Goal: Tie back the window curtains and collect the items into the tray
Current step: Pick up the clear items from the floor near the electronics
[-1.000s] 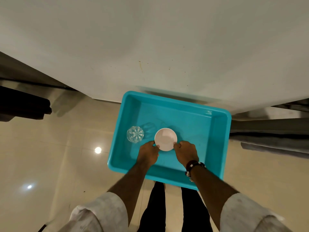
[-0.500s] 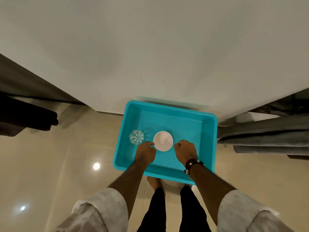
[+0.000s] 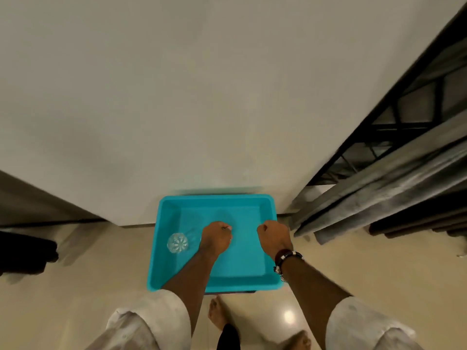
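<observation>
A turquoise tray sits on the floor against the white wall. A clear cut-glass tumbler stands upright in the tray's left part. My left hand hovers above the middle of the tray with its fingers curled and nothing visible in it; it hides the white bowl seen earlier. My right hand, with a beaded bracelet at the wrist, is a closed fist above the tray's right side. Grey curtain folds hang at the right beside a dark window grille.
A dark curtain bundle lies at the left edge over the glossy beige floor. My bare feet stand just in front of the tray. The white wall fills the upper view.
Both hands have let go of the white bowl in the tray and lifted away. The view has risen and swung right, bringing the window and curtain into sight.
</observation>
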